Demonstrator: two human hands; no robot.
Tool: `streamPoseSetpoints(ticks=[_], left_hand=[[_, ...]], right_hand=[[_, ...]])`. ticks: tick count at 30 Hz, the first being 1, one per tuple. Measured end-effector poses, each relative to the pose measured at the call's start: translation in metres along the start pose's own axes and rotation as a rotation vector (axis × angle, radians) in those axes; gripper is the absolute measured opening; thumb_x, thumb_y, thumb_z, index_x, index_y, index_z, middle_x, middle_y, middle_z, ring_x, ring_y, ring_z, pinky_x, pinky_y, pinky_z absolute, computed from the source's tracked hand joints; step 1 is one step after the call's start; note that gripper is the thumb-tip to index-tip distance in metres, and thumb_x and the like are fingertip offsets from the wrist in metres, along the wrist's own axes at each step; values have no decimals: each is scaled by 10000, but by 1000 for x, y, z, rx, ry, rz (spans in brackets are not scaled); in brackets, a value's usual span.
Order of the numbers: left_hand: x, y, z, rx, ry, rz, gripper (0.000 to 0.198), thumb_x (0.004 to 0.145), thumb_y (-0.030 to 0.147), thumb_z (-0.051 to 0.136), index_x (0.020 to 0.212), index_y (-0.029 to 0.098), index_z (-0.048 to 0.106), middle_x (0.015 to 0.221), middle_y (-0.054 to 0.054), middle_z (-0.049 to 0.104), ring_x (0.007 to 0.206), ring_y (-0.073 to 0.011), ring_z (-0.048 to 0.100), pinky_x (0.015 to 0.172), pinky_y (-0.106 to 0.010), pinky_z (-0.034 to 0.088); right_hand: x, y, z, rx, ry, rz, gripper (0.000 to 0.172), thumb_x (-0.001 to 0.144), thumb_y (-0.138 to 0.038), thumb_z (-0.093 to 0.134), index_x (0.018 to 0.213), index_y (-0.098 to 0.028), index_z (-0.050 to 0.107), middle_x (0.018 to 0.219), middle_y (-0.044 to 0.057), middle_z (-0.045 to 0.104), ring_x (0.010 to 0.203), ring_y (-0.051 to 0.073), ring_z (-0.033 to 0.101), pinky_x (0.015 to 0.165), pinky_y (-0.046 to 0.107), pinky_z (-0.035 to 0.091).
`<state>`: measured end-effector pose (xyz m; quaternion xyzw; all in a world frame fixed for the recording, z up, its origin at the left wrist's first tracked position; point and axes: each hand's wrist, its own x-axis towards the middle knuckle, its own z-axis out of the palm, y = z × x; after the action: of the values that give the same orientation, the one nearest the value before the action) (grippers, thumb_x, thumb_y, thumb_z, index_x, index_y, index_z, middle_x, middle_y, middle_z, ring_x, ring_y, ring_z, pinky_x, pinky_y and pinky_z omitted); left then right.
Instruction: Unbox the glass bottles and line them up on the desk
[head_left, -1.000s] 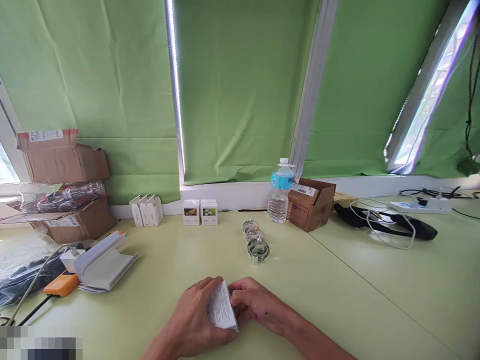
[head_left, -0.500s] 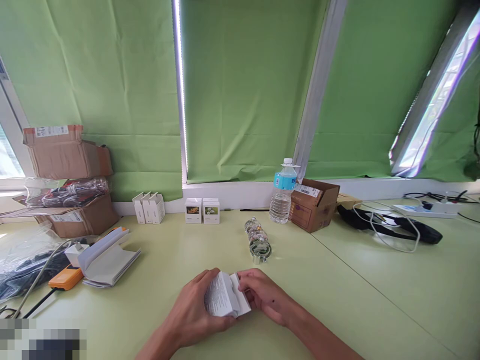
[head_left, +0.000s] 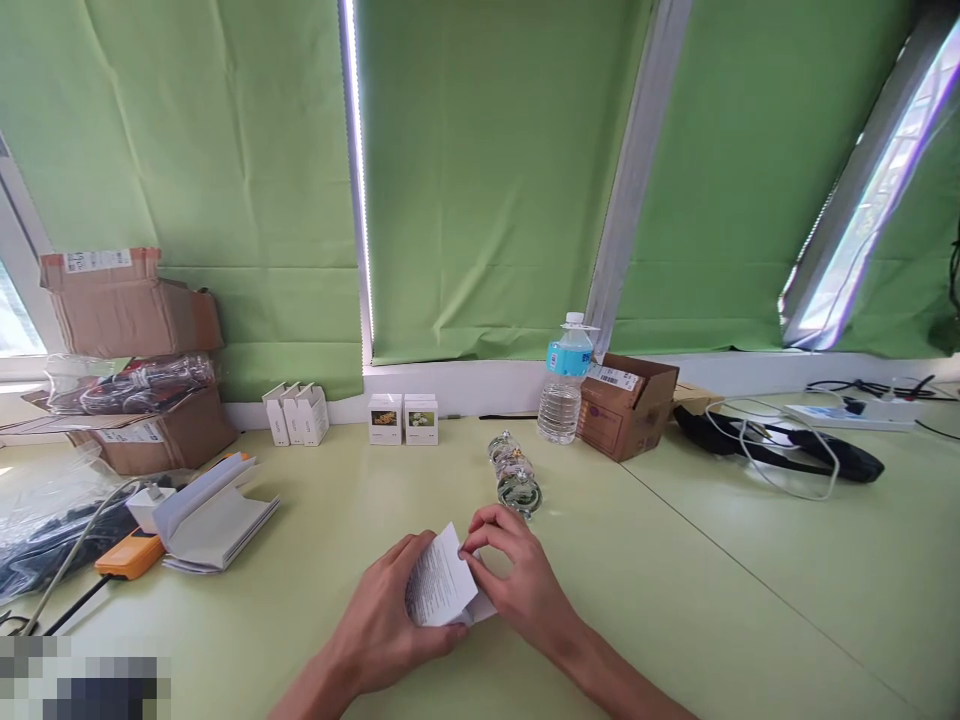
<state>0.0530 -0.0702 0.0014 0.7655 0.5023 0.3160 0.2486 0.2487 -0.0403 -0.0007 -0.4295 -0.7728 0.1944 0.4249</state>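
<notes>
A folded white leaflet printed with small text stands tilted between my hands, its lower flap reaching toward the right. My left hand grips it from the left and below. My right hand pinches its upper right edge with the thumb and fingertips. Just beyond my right hand, a row of glass jars or vials with shiny metal parts lies on the pale green table, not touching it.
At the left are an opened white carton, an orange device, and black cables in plastic. Small white boxes, a water bottle, and a cardboard box line the back edge. Black straps and a white cable lie at the right.
The leaflet has tilted upright and its folded sheet has opened out more. My right hand has shifted up onto its upper right edge. My view has barely moved.
</notes>
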Motion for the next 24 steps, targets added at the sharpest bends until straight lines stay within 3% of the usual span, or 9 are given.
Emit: streamPoseSetpoints(ticks=[3, 9, 14, 21, 24], left_hand=[[1, 3, -1, -1, -2, 12, 602, 638, 330, 749, 1188, 250, 519, 1099, -23, 611, 933, -212, 578, 801, -277, 459], [2, 3, 0, 6, -21, 27, 610, 635, 320, 746, 1197, 251, 519, 1090, -34, 611, 932, -223, 576, 808, -290, 459], [2, 2, 0, -7, -31, 21, 625, 624, 329, 765, 1193, 250, 518, 1067, -24, 605, 904, -207, 567, 777, -279, 461], [1, 7, -5, -11, -75, 33, 578, 628, 321, 746, 1160, 251, 530, 1034, -19, 600, 872, -198, 566, 744, -269, 463], [1, 7, -6, -19, -83, 48, 593, 623, 331, 743, 1169, 248, 526, 1049, -21, 597, 897, -205, 566, 768, -275, 462]], right_hand=[[-2, -4, 0, 93, -72, -56, 104, 842, -223, 568, 822, -225, 670, 942, 53, 608, 920, 207, 542, 843, 310, 415], [-5, -5, 5, 59, -204, -20, 170, 638, -46, 541, 718, -194, 567, 736, 7, 570, 714, 169, 507, 650, 258, 367], [-3, -5, 2, 137, -268, 0, 112, 698, -87, 543, 652, -186, 570, 735, 2, 540, 672, 141, 483, 601, 234, 346], [-1, -3, -8, 184, -403, 89, 195, 765, -185, 571, 580, -163, 515, 738, -9, 478, 624, 111, 419, 569, 226, 325], [1, -5, -12, 295, -468, 154, 258, 861, -260, 499, 624, -161, 522, 705, -19, 452, 613, 108, 393, 557, 224, 317]])
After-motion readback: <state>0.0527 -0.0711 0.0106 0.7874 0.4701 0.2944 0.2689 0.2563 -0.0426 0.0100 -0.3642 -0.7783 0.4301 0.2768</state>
